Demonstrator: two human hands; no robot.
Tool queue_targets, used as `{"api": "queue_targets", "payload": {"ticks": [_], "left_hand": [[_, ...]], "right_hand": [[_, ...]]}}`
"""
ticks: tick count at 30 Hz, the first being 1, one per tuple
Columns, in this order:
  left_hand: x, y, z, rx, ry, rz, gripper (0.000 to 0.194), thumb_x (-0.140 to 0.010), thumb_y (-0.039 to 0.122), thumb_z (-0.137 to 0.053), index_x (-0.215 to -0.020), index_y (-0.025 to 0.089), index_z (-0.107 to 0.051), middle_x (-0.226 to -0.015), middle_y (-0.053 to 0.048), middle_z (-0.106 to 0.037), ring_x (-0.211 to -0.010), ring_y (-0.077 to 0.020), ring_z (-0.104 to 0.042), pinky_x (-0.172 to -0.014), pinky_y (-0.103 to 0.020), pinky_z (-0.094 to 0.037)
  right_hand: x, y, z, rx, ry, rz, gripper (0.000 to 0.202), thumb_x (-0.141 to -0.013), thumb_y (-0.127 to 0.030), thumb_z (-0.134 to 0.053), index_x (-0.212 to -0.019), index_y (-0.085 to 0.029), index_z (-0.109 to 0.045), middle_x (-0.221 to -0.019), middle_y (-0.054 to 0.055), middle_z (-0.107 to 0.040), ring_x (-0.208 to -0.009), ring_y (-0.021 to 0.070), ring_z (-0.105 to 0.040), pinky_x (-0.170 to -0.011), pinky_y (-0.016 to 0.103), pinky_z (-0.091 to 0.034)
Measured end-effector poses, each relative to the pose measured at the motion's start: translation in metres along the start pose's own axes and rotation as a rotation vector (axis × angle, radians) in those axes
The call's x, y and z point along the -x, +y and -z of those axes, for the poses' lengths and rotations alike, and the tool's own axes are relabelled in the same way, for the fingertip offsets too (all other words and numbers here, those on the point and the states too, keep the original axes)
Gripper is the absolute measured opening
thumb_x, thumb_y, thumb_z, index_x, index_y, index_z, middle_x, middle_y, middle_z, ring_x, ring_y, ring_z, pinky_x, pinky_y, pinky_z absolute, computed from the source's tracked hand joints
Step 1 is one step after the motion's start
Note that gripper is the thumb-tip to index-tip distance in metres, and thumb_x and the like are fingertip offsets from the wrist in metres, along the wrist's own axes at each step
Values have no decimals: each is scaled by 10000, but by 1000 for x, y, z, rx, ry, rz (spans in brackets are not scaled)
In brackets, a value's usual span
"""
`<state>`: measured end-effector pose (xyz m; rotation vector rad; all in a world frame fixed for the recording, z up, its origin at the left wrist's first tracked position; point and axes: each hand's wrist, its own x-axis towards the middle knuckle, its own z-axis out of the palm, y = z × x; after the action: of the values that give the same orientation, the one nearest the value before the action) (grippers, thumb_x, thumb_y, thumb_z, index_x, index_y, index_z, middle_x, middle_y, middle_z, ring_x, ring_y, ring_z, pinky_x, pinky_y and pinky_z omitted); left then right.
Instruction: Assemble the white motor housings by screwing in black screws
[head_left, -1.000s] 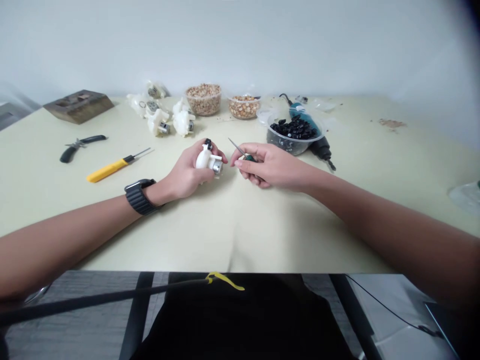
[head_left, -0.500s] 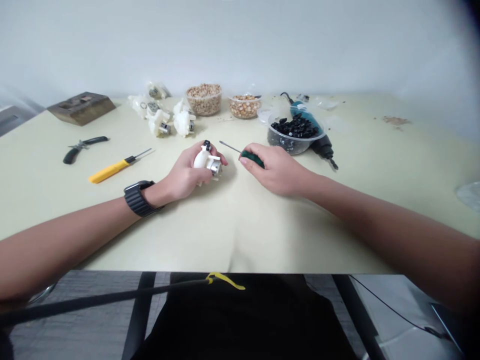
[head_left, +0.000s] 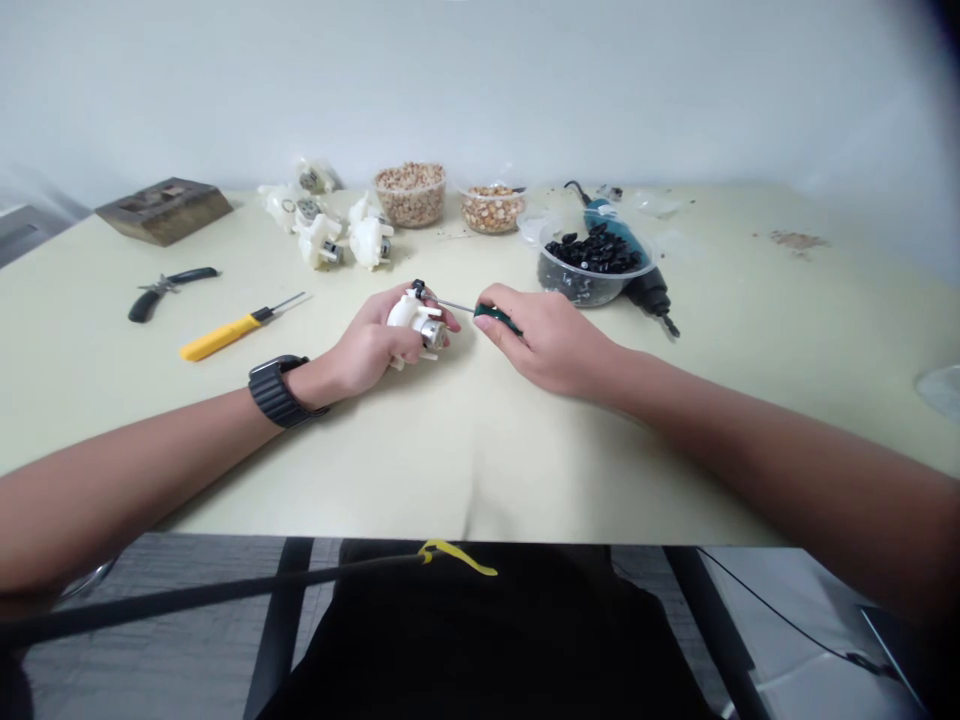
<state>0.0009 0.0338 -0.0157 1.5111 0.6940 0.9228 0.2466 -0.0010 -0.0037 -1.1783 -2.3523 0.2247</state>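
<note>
My left hand [head_left: 367, 345] is wrapped round a white plastic housing with a silver motor [head_left: 409, 322], held just above the table. At the top of the housing sits a small black part [head_left: 418, 288]. My right hand [head_left: 551, 340] is closed round the green handle of a screwdriver [head_left: 491, 315]. Its metal shaft points left, and the tip meets or lies very close to the black part; exact contact is too small to make out. Farther back stand more white motor housings [head_left: 369, 238] of the same kind.
On the left lie a yellow-handled screwdriver [head_left: 225, 337], black-handled pliers [head_left: 171, 290] and a dark block [head_left: 166, 212]. Along the back stand tubs of small tan parts [head_left: 411, 200] and copper-coloured parts [head_left: 493, 210]. A bowl of black pieces [head_left: 589, 270] stands against a teal power screwdriver [head_left: 649, 290].
The screwdriver's shaft has swung flatter and its tip has come up to the black part on the housing. My left hand has tilted the housing slightly.
</note>
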Motion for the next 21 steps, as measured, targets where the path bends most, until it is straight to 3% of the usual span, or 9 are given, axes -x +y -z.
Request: {"api": "queue_targets", "payload": {"ticks": [10,21], "left_hand": [[1,9,-5,98,-12,90,350,-500,118,-590,-842,174,-640,-909,-76,-781,-794,-233,-702,-713,-344,-546],[3,9,-2,215,-37,151,435,-471,141,-580,-905,124,-611,-911,-119,-782,-792,-261,-716,-794,-398,-529]], "right_hand": [[-2,-1,-3,-14,5,-6,329,-1106,-409,-425,-1145,-162,-638,-820,37,-643,-704,162,-494,-677,287,-312],[-1,1,-2,-32,13,-36,349,-1104,-426,-414,-1117,-165,-645,-789,34,-625,-695,165,-499,-684,290,-317]]}}
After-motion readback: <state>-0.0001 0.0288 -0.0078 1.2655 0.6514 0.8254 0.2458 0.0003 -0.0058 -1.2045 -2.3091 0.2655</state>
